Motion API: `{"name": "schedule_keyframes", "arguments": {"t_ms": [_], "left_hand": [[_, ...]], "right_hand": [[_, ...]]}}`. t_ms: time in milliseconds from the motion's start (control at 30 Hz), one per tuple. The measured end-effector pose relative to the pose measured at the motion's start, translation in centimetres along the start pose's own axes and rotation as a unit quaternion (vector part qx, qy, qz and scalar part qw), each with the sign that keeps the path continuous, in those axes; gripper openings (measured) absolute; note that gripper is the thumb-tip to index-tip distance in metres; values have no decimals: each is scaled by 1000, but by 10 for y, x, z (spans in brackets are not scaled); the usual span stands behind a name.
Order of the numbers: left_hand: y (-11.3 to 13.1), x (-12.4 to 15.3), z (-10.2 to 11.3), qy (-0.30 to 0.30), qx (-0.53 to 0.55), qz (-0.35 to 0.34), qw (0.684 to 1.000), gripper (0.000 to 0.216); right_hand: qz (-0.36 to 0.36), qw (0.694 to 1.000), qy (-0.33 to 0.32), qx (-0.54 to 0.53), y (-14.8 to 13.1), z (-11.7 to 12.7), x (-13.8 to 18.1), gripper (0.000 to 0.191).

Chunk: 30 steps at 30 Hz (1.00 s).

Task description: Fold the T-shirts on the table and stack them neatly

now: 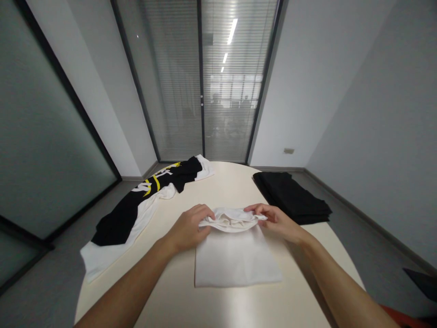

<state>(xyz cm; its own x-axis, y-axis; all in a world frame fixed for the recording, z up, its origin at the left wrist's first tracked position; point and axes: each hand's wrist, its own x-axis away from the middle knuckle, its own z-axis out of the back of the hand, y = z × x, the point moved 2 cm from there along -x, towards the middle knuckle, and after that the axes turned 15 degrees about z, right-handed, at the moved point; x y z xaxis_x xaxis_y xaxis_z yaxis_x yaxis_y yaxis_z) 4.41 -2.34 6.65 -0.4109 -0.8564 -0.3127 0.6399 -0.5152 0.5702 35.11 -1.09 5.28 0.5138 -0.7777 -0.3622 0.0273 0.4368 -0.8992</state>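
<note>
A white folded garment (235, 255) lies on the cream table (191, 300) right in front of me. Its far edge is lifted and bunched up. My left hand (190, 228) pinches the left end of that lifted edge, fingers closed on the cloth. My right hand (276, 221) grips the right end the same way. Both forearms reach in from the bottom of the view.
A pile of black, white and yellow clothes (136, 209) hangs over the table's left edge. A stack of folded black garments (292, 196) sits at the back right. Glass panels with blinds and grey walls stand behind the table.
</note>
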Motion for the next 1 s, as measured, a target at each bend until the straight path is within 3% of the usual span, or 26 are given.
{"name": "schedule_keyframes", "arguments": {"t_ms": [167, 267, 500, 600, 767, 900, 1000], "left_hand": [[5, 5, 4, -160, 2, 37, 986, 24], [4, 8, 0, -238, -6, 50, 970, 19], [13, 5, 10, -219, 57, 62, 972, 16], [17, 7, 12, -279, 72, 75, 955, 15], [21, 18, 1, -408, 78, 88, 905, 16], [26, 22, 0, -433, 87, 86, 893, 25], [28, 19, 9, -419, 122, 85, 896, 28]], "right_hand": [[-82, 988, -123, -34, -5, 7, 10, 34], [-125, 977, -166, -44, -4, 6, 14, 37], [-129, 983, -132, -1, -6, 7, 12, 45], [-145, 977, -153, -17, -11, 10, 16, 45], [-192, 950, -241, -55, -20, 5, 18, 48], [-228, 934, -261, -83, -13, -4, 19, 59], [-245, 932, -246, -105, -8, -4, 22, 61]]}}
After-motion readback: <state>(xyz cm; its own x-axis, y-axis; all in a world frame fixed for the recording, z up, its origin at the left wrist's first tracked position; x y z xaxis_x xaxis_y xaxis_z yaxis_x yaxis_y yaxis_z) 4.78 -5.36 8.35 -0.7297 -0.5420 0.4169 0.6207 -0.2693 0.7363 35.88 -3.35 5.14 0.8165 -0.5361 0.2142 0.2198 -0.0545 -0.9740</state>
